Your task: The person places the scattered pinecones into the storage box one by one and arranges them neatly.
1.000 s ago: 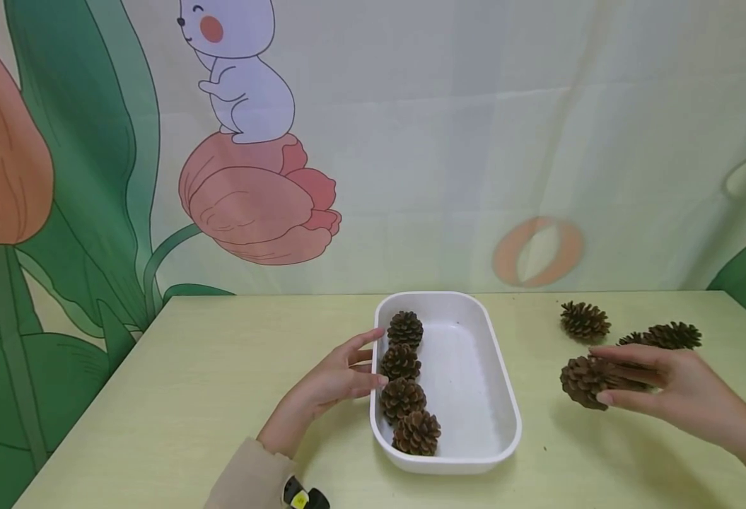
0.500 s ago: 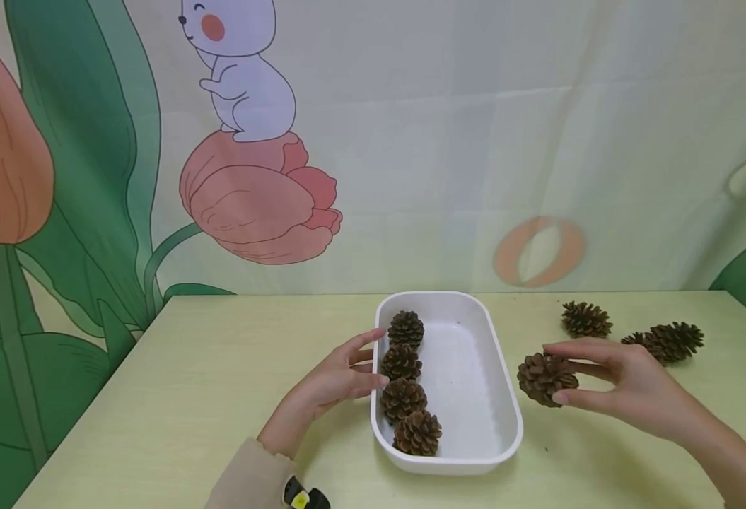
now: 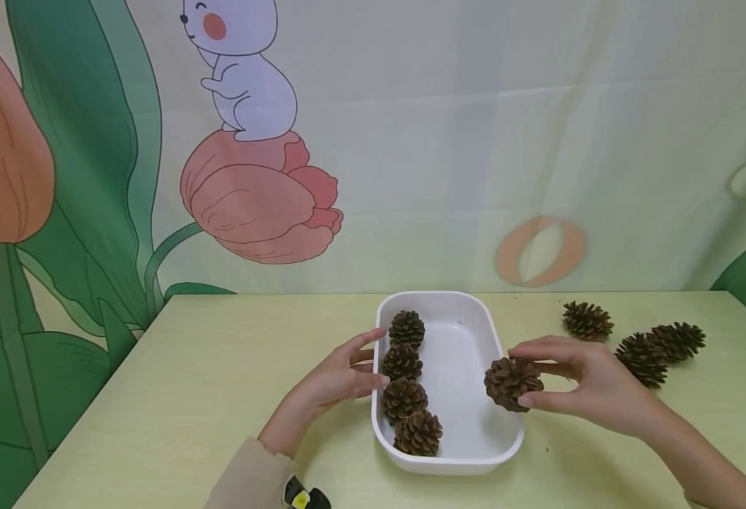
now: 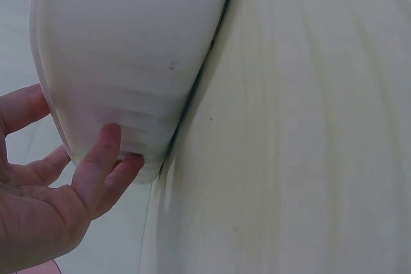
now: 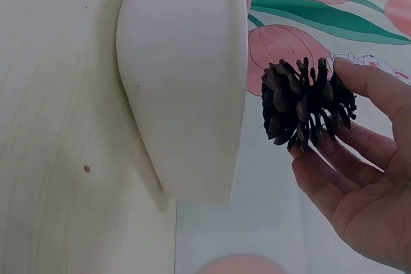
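Note:
A deep white tray (image 3: 447, 463) stands on the table, with several brown pine cones (image 3: 404, 398) lined up along its left side. My left hand (image 3: 341, 378) grips the tray's left rim, fingertips over the edge and other fingers against the outer wall (image 4: 138, 62). In my right hand (image 3: 592, 385) a pine cone (image 3: 514, 384) is pinched between thumb and fingers, above the tray's right rim. The right wrist view shows this pine cone (image 5: 302, 104) beside and higher than the rim, its scales spread open.
Three more pine cones lie at the right back: one alone (image 3: 587, 321), and a pair close together, the nearer cone (image 3: 641, 360) and the farther cone (image 3: 678, 342). Behind the pale yellow table (image 3: 220, 396) hangs a printed curtain (image 3: 411, 141).
My right hand has carried the pine cone leftward, from near the loose cones to above the tray's right rim. The left hand stays on the tray.

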Demonstrator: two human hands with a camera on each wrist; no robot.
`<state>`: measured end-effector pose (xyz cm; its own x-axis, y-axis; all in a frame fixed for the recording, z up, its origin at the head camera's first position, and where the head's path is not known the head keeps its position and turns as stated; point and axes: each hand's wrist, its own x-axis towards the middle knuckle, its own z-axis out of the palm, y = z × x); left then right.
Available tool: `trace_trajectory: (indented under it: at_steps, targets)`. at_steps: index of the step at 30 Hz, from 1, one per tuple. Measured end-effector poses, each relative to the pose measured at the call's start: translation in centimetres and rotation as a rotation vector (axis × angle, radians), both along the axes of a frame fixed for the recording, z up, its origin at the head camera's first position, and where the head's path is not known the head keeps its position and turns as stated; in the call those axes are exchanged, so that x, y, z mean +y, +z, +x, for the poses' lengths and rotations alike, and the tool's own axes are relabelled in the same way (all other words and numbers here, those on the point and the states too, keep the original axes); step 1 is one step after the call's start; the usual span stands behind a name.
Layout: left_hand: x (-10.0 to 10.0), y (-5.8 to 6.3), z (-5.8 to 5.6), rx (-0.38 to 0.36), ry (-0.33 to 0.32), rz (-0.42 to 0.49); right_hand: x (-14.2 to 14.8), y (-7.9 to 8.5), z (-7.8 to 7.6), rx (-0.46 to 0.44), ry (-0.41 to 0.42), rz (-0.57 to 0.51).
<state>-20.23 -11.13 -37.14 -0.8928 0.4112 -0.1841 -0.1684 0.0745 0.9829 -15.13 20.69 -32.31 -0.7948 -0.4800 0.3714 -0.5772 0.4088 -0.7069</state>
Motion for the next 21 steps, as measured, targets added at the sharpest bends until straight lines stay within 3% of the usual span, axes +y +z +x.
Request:
trace_trajectory:
  at_steps: [11, 21]
  targets:
    - [0.0, 0.2, 0.1, -0.006, -0.004, 0.005, -1.6, -0.2, -0.2, -0.018, 0.041, 0.029]
    - [0.0, 0.4, 0.1, -0.014, -0.001, -0.003, -2.7, -0.7, -0.6, -0.132, 0.062, 0.08]
